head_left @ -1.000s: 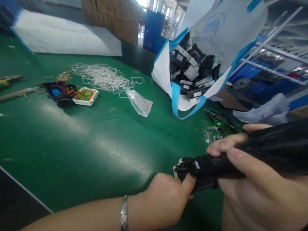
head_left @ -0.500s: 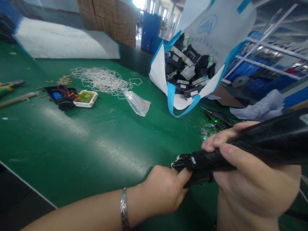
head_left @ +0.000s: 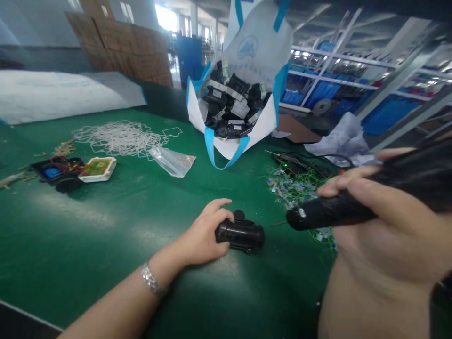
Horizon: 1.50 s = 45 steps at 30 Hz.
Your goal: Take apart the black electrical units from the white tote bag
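My left hand (head_left: 205,235) rests on the green table, its fingers wrapped round one end of a small black plastic device (head_left: 240,234) that lies on the table surface. My right hand (head_left: 381,226) is raised close to the camera at the right. It is closed round a long black tool (head_left: 332,214), whose rounded tip points left and hangs just right of the black device without touching it. A silver bracelet (head_left: 151,281) circles my left wrist.
A white-and-blue bag (head_left: 233,141) full of black devices stands at the back. Near it lie a clear plastic bag (head_left: 173,161), white wire shapes (head_left: 116,136), an opened device with a circuit board (head_left: 76,170), green-wired parts (head_left: 296,186) and white cloth (head_left: 344,139).
My left hand has drawn the black device away from the tool's tip and set it down on the table. The right hand with the tool has moved right and up.
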{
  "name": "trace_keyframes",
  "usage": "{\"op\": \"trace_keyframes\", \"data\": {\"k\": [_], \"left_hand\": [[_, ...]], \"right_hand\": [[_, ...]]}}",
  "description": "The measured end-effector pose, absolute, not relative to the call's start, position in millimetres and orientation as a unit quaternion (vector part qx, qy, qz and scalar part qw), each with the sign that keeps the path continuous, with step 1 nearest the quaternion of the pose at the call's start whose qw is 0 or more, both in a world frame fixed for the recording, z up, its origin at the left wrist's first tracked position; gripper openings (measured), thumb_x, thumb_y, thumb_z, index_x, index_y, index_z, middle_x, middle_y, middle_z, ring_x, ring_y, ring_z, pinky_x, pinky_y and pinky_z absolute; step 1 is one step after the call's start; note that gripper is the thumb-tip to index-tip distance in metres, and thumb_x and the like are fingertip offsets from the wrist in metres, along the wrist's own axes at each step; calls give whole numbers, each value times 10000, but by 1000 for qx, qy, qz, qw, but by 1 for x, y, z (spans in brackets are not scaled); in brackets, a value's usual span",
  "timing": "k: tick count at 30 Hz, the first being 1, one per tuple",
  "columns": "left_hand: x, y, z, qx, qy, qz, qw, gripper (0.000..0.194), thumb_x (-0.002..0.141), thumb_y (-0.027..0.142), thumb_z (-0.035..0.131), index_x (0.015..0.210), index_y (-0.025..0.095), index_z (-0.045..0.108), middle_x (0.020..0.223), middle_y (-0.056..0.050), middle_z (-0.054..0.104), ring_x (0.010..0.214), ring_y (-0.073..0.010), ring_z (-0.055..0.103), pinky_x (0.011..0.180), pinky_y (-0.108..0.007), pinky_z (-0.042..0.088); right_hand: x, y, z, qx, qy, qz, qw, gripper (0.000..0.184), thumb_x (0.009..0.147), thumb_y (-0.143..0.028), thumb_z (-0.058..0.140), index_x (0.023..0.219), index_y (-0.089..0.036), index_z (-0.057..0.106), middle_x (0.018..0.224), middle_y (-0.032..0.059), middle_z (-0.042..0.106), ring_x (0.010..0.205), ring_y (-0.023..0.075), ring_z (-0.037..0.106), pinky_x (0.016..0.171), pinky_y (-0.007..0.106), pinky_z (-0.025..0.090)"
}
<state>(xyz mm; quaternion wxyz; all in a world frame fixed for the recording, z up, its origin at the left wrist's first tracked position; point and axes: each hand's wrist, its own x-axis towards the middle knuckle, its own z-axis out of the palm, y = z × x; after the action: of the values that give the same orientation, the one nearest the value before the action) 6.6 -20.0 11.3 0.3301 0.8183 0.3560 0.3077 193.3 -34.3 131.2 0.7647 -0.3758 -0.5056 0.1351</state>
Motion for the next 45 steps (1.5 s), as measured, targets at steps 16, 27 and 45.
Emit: {"op": "trace_keyframes", "data": {"k": [16,27,45], "left_hand": [[-8,-2,4,720,325,236,567,349,661,167,653,972,188,497,1225,-81,450,1131,-242,407,971,-364,298],[-9,-3,3,716,343,239,560,356,645,186,687,959,202,521,1182,-71,484,1082,-244,449,966,-365,298],[-7,-5,2,749,361,229,506,374,656,205,668,996,197,511,1097,-72,522,1012,-247,490,931,-388,340]], "right_hand": [[182,-22,106,-435,-523,246,690,176,556,-106,568,659,-166,439,572,-70,420,505,101,422,461,195,342],[177,-25,106,-458,-534,205,680,234,556,-30,600,667,-158,438,572,-89,429,505,79,392,457,161,342],[174,-22,101,-444,-554,202,674,204,556,-78,554,668,-164,406,568,-94,380,500,70,341,457,160,287]]}}
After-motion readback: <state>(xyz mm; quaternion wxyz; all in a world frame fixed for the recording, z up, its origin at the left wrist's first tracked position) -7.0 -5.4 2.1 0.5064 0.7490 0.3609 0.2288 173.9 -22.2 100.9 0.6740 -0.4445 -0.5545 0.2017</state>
